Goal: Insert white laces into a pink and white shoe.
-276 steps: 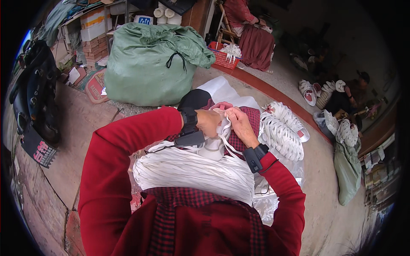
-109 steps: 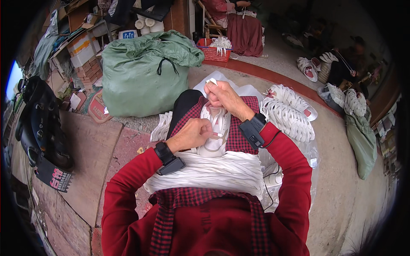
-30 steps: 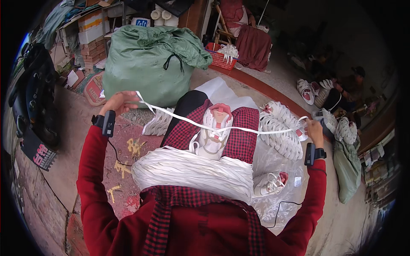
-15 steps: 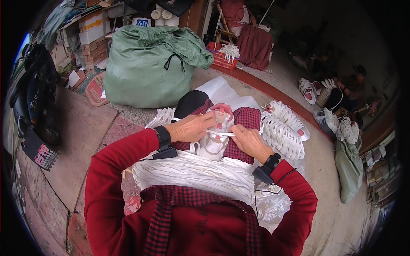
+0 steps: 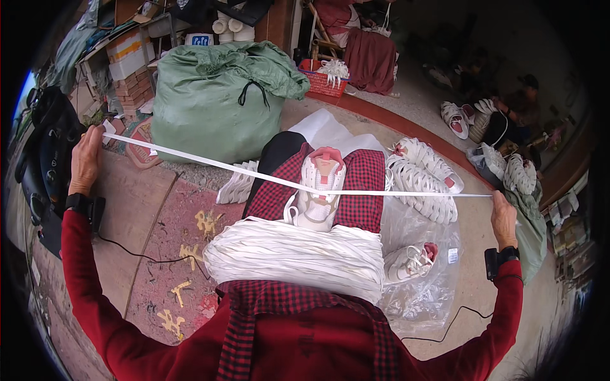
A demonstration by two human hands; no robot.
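A white sneaker [image 5: 316, 206] with a pink lining rests on my lap over a checkered apron [image 5: 360, 209], its opening pointing away from me. A flat white shoelace [image 5: 222, 164] runs through the shoe and is drawn out taut to both sides. Far out at the left, my left hand [image 5: 87, 162] is closed on one end of the lace. My right hand [image 5: 505, 219] pinches the other end, out at the right. A thick bundle of white laces [image 5: 292, 254] lies across my lap, nearer than the shoe.
A laced shoe [image 5: 410, 261] lies on clear plastic [image 5: 438, 298] at right, below stacked white shoes [image 5: 422, 184]. Beyond my lap stands a large green sack [image 5: 216, 108]. Farther back is a red basket [image 5: 325, 86]. Other people sit at the back right.
Both hands have swung wide apart from above the shoe, pulling the lace out straight to left and right. The shoe stays on my lap.
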